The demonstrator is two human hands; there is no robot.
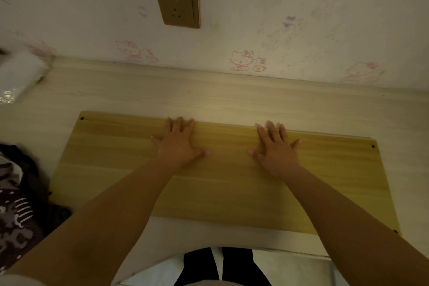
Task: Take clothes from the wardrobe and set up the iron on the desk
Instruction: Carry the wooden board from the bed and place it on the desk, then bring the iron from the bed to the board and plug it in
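A gold-coloured wall socket [177, 4] with a switch sits on the wall in the upper middle of the frame. The wallpaper [301, 30] around it is pale, printed with pink cartoon cats and faint purple flowers. At the left edge, in the upper part, lies a white bundle wrapped in clear plastic [18, 74], blurred. A yellowish wooden board [111, 169] with small dark holes at its corners lies flat in the middle of the frame. A strip of pale floor [290, 267] shows at the bottom.
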